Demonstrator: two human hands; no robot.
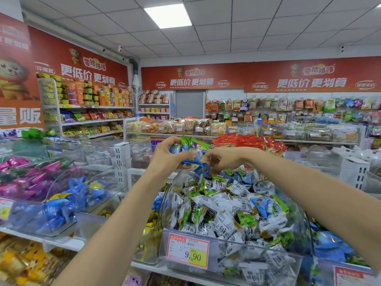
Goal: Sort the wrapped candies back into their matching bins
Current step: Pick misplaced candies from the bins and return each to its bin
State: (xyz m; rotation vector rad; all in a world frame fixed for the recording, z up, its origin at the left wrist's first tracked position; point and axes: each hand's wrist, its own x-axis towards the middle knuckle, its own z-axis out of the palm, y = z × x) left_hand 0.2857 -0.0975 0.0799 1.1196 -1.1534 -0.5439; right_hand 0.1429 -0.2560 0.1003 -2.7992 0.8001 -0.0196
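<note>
Head view puts us at a candy display: pink-wrapped candies (31,174) heap at nine o'clock, and a clear tub of blue candies (59,207) sits at eight. Just above centre our left hand (169,157) curls round a fan of packets (192,148), green, purple and blue, thumb across their lower ends. From three o'clock our right hand (222,159) meets it, fingertips curled and pinching a blue candy (204,169) at the fan's lower edge, directly above the centre bin (164,205) heaped with white-and-green candies (224,215); more blue wrappers (329,244) lie at four o'clock. To do this step well, we judge we should draw out one packet at a time, grip the rest firmly so nothing falls into the wrong heap, and check the wrapper colour before carrying it to its match, probably a blue pile. The fan's packets stand roughly upright, long axes running six to twelve, tops tipped slightly toward one o'clock; the blue candy looks slanted, a corner toward five o'clock, though blur leaves that unsure.
</note>
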